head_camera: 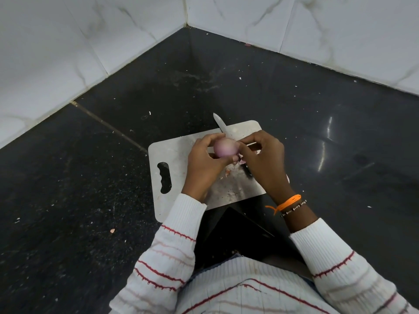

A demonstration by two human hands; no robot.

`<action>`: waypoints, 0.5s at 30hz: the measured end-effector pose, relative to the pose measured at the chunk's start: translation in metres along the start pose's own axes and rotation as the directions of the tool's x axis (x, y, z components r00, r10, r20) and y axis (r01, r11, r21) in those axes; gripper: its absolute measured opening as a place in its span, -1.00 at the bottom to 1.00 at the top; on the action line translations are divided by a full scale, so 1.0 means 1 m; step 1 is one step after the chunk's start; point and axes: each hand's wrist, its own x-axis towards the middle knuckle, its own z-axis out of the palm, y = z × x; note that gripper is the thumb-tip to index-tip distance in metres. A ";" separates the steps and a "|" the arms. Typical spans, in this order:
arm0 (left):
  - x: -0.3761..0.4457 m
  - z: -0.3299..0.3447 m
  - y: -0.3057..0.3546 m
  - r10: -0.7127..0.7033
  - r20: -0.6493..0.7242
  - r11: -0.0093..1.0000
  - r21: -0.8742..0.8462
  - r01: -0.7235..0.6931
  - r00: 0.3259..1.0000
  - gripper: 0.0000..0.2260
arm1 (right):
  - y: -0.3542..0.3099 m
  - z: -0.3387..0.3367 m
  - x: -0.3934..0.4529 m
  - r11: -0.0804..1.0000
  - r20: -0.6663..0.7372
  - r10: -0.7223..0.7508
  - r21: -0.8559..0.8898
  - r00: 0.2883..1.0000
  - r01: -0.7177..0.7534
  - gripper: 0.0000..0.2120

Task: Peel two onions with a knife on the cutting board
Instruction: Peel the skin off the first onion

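A pale pink onion [224, 148], mostly bare of skin, is held just above the steel cutting board [174, 152]. My left hand [204, 162] grips it from the left and below. From the right, my right hand [263, 159] pinches the onion's skin with its fingertips. The knife [223, 126] appears to lie on the board under my hands. Its blade points away past the board's far edge, and a dark bit of handle shows below my right palm. Skin scraps [227, 172] lie on the board. A pink sliver [288, 177] peeks out behind my right wrist; I cannot tell what it is.
The board rests on a black speckled stone surface [90, 177] dotted with small crumbs. White marble-look tiled walls [68, 53] meet in a corner at the back. The board's handle hole [165, 177] faces left.
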 end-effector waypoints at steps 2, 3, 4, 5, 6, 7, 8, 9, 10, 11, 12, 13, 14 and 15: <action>-0.001 0.001 0.000 -0.003 0.008 1.000 -0.019 0.003 1.000 -0.57 | 0.000 0.000 0.001 1.000 -0.010 0.025 0.016 1.000 -0.025 -0.96; -0.002 0.002 -0.001 -0.004 0.017 0.999 -0.033 0.004 1.000 -0.57 | 0.000 -0.001 0.001 1.000 -0.006 0.024 0.008 1.000 -0.024 -0.96; -0.003 0.002 -0.001 -0.004 0.028 0.999 -0.048 0.005 1.000 -0.57 | 0.000 -0.001 0.001 1.000 0.001 0.015 -0.014 1.000 -0.015 -0.96; -0.003 0.003 -0.001 -0.005 0.038 0.998 -0.063 0.007 0.999 -0.57 | 0.000 -0.001 0.002 0.999 0.009 0.004 -0.039 1.000 -0.004 -0.95; -0.004 0.003 0.000 -0.008 0.046 0.997 -0.078 0.011 0.999 -0.57 | 0.002 -0.001 0.002 0.999 0.011 -0.002 -0.052 1.000 0.003 -0.92; -0.004 0.003 0.000 -0.010 0.052 0.996 -0.093 0.015 0.999 -0.57 | 0.005 -0.002 0.003 0.999 0.005 0.003 -0.045 1.000 -0.003 -0.89; -0.004 0.002 0.000 -0.009 0.059 0.994 -0.108 0.015 0.998 -0.57 | 0.008 -0.002 0.004 1.000 -0.003 0.021 -0.022 1.000 -0.021 -0.85; -0.003 0.001 0.000 -0.004 0.068 0.992 -0.122 0.012 0.998 -0.57 | 0.013 -0.003 0.005 0.999 -0.011 0.048 0.002 0.999 -0.048 -0.82; -0.003 0.000 0.001 0.002 0.078 0.991 -0.134 0.009 0.997 -0.58 | 0.016 -0.005 0.006 0.997 -0.016 0.073 0.013 0.997 -0.073 -0.79; -0.002 -0.001 0.001 0.005 0.087 0.989 -0.146 0.007 0.996 -0.58 | 0.019 -0.006 0.006 0.996 -0.017 0.092 0.008 0.996 -0.092 -0.77; -0.001 -0.002 0.002 0.008 0.097 0.988 -0.154 0.008 0.995 -0.60 | 0.021 -0.006 0.006 0.995 -0.014 0.103 -0.008 0.995 -0.104 -0.76; -0.001 -0.002 0.001 0.006 0.107 0.988 -0.154 0.011 0.994 -0.61 | 0.023 -0.006 0.006 0.993 -0.011 0.112 -0.029 0.994 -0.112 -0.76; -0.001 -0.002 0.001 -0.001 0.117 0.988 -0.150 0.019 0.993 -0.63 | 0.024 -0.006 0.005 0.992 -0.008 0.114 -0.050 0.993 -0.115 -0.78; -0.001 -0.001 0.001 -0.016 0.126 0.988 -0.150 0.035 0.992 -0.65 | 0.027 -0.005 0.004 0.991 -0.005 0.114 -0.071 0.993 -0.114 -0.81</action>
